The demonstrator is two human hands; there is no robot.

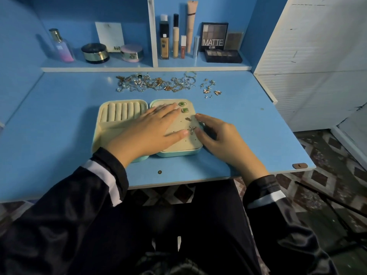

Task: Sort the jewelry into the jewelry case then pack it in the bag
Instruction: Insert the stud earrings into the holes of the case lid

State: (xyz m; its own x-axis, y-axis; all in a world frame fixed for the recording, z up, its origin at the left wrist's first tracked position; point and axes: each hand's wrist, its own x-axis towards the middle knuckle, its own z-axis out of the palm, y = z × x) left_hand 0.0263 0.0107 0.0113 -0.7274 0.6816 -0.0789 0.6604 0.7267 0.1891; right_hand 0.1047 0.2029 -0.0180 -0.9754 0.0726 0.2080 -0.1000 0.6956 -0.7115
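**A Makeup Desk at Home**

This is a room in a home. A blue desk [79,116] has shelves with a perfume bottle [60,46], powder jars [95,53], makeup bottles [164,42] and an eye color box [214,36] that says MATTE. A heap of jewelry [151,83] lies on the desk. The floor [327,155] has patterned tiles.

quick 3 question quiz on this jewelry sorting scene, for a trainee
1. True or false: the ring rolls that show hold no rings.
2. The left hand lies flat on: A the jewelry case, B the shelf, C the floor.
3. How many green earrings sit on the earring panel?
Key: 1 true; 2 A; 3 two.
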